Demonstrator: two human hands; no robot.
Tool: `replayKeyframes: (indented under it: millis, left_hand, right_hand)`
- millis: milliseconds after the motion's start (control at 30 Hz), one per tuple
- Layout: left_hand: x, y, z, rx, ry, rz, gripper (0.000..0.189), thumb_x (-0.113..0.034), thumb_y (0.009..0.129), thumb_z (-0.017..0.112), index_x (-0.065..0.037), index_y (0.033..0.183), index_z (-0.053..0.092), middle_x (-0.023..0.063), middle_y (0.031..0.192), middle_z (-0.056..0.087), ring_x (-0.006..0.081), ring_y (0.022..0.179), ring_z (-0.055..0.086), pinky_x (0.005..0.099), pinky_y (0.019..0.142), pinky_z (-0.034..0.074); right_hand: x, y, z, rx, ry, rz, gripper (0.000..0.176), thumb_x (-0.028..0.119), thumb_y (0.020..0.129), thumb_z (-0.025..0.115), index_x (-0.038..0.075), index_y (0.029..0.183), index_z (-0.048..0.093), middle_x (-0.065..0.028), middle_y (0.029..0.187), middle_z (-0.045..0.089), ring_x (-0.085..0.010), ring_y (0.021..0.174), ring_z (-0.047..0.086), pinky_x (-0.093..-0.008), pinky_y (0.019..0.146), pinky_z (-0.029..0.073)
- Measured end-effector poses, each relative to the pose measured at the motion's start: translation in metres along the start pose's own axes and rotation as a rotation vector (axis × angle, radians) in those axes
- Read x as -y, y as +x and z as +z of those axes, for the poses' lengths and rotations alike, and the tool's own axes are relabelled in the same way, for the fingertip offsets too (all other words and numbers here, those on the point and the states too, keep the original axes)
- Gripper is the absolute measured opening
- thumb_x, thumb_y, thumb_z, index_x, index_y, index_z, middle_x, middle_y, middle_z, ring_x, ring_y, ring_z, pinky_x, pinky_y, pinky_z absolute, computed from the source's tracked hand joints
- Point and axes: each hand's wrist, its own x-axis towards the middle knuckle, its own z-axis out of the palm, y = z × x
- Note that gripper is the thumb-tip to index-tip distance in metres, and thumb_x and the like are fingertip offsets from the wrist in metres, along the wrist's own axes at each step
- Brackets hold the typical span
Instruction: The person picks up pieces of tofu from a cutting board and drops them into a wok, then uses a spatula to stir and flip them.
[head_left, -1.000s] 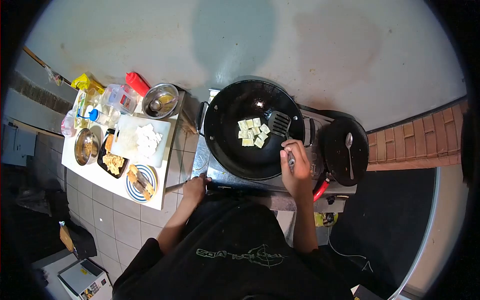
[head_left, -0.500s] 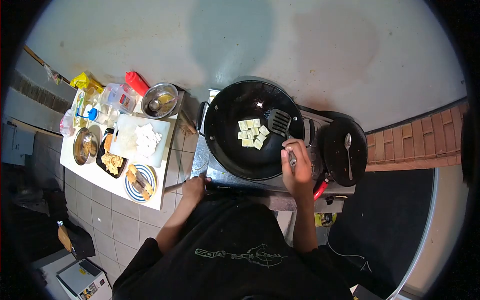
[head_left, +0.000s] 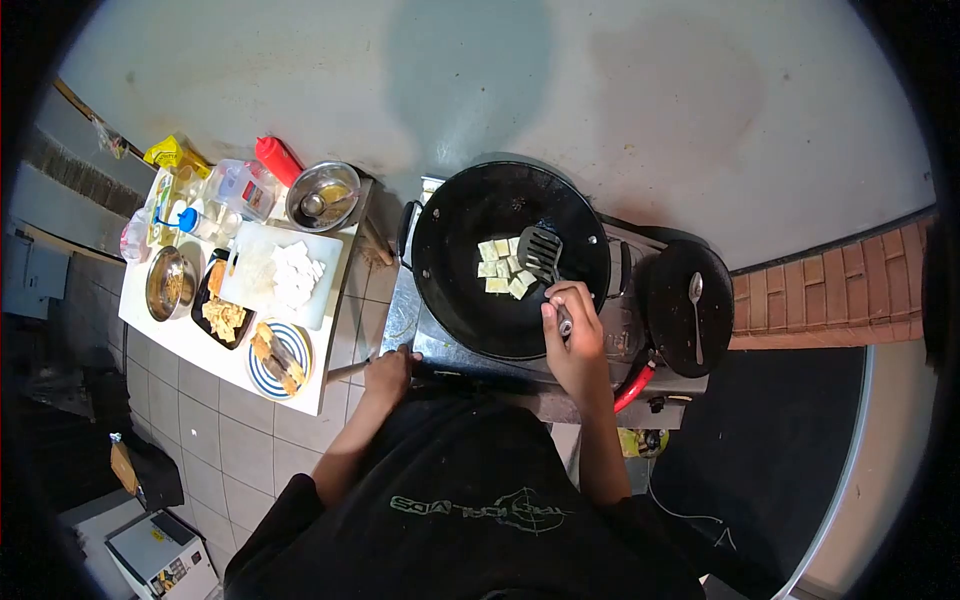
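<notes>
My right hand (head_left: 577, 340) is closed around the handle of a slotted spatula (head_left: 541, 250), held over the large black wok (head_left: 455, 310). The slotted head lies beside and partly over the pale cube-like pieces (head_left: 494, 268) grouped in the middle of the wok. My left hand (head_left: 388, 378) is closed low at the front left corner of the metal stove (head_left: 440, 355). What its fingers grip there is hard to make out.
On the left, a white table (head_left: 215, 365) bears a cutting board (head_left: 265, 285) with white pieces, a striped plate (head_left: 278, 392), metal bowls (head_left: 325, 218) and bottles. Right of the wok, a spoon (head_left: 697, 320) rests on a black round pan (head_left: 665, 300), near a red hose (head_left: 634, 387).
My right hand has moved left with the spatula, bringing its head from the wok's right side up against the pale pieces. The left hand stays in place.
</notes>
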Motion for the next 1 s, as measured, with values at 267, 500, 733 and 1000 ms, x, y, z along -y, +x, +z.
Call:
replayKeyframes:
  millis: [267,500,733,1000]
  left_hand:
    - [-0.0042,0.0002,-0.0082,0.035,0.022,-0.001,0.045,-0.044,0.101,0.040,-0.004,0.103,0.059,0.0226,0.092,0.069,0.0398,0.090,0.068,0.0536,0.074,0.053]
    - [-0.0031,-0.0002,-0.0069,0.025,0.027,0.003,0.044,-0.044,0.101,0.040,-0.004,0.104,0.059,0.0227,0.091,0.069,0.0397,0.089,0.068,0.0530,0.074,0.053]
    - [-0.0018,0.0003,-0.0065,0.021,0.031,0.000,0.044,-0.045,0.100,0.041,-0.005,0.103,0.059,0.0225,0.090,0.069,0.0400,0.088,0.068,0.0534,0.073,0.053]
    - [-0.0006,0.0006,-0.0042,0.038,-0.019,-0.004,0.043,-0.045,0.101,0.041,-0.005,0.106,0.058,0.0225,0.093,0.069,0.0396,0.092,0.067,0.0534,0.077,0.052]
  right_hand:
    - [-0.0042,0.0009,-0.0001,-0.028,-0.018,0.049,0.008,-0.002,0.092,0.058,-0.004,0.094,0.050,-0.0150,0.095,0.054,-0.0287,0.081,0.059,-0.0323,0.074,0.049]
    - [-0.0025,-0.0014,-0.0011,-0.052,-0.046,0.036,0.008,-0.002,0.092,0.057,-0.003,0.094,0.050,-0.0149,0.095,0.054,-0.0293,0.082,0.059,-0.0326,0.074,0.048]
    - [-0.0039,0.0010,-0.0012,-0.057,-0.039,0.031,0.008,-0.002,0.092,0.057,-0.003,0.094,0.050,-0.0149,0.094,0.054,-0.0299,0.081,0.059,-0.0331,0.073,0.048]
    - [-0.0011,-0.0002,-0.0006,-0.047,-0.042,0.028,0.008,-0.002,0.091,0.058,-0.003,0.093,0.051,-0.0148,0.094,0.054,-0.0300,0.080,0.059,-0.0337,0.071,0.048]
